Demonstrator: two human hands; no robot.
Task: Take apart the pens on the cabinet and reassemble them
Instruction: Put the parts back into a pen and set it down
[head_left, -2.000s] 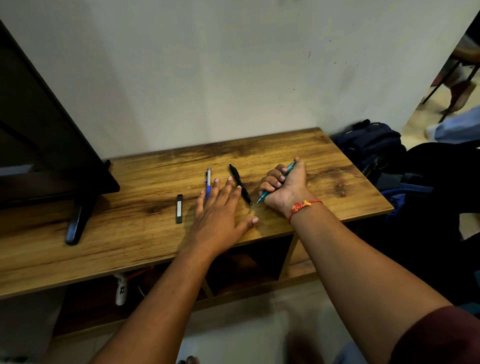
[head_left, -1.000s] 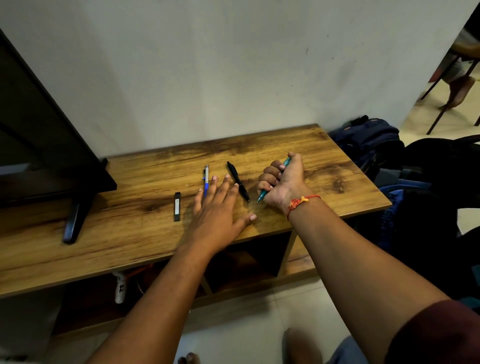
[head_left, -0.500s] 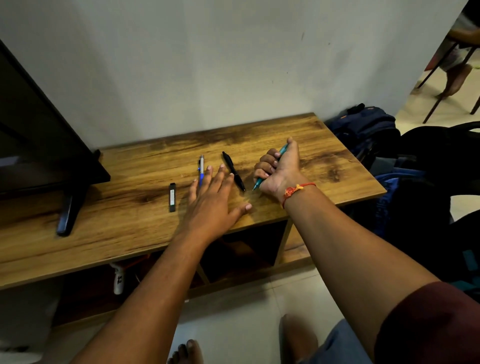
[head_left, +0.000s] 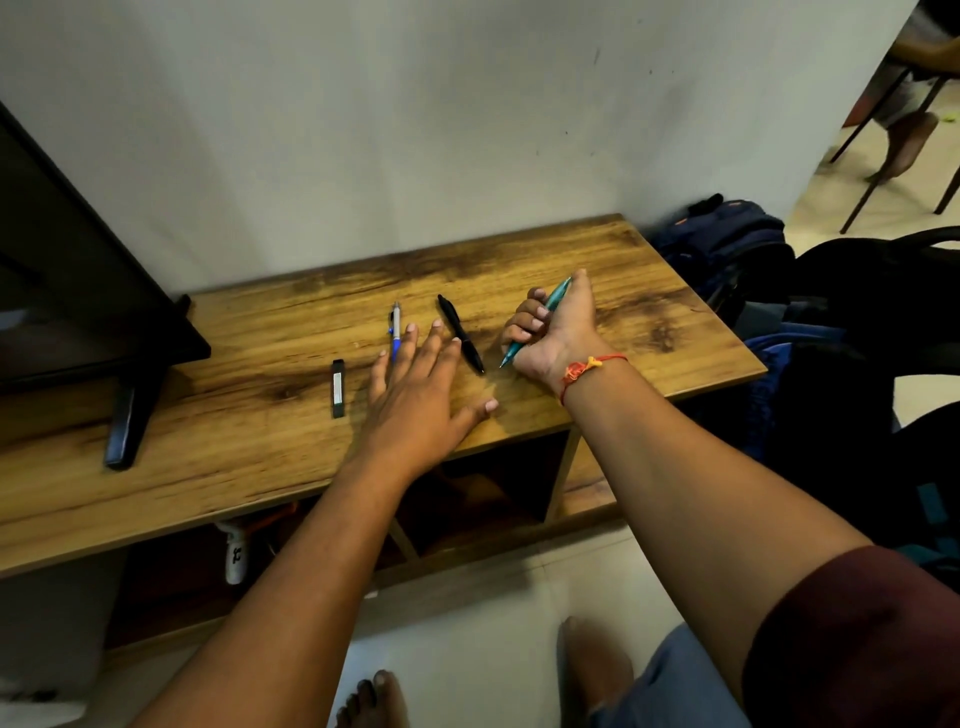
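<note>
The teal pen (head_left: 557, 292) is clenched in the right hand (head_left: 561, 332), tip down near the counter (head_left: 649, 312). The blue pen (head_left: 395, 328) and black pen (head_left: 460, 332) lie by the left hand (head_left: 415, 400), its fingers (head_left: 439, 349) flat and released. Disassembly looks barely begun; next, both hands must twist it apart.

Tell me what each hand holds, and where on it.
Right hand grips the teal pen round its middle. Left hand holds nothing, flat on the cabinet.

I get a dim, warm indoor view, the wall (head_left: 363, 130) evenly lit and the far-right floor (head_left: 818, 208) brightest. Soft shadows gather beneath the cabinet (head_left: 234, 441); wide-angle distortion bends the edges.
</note>
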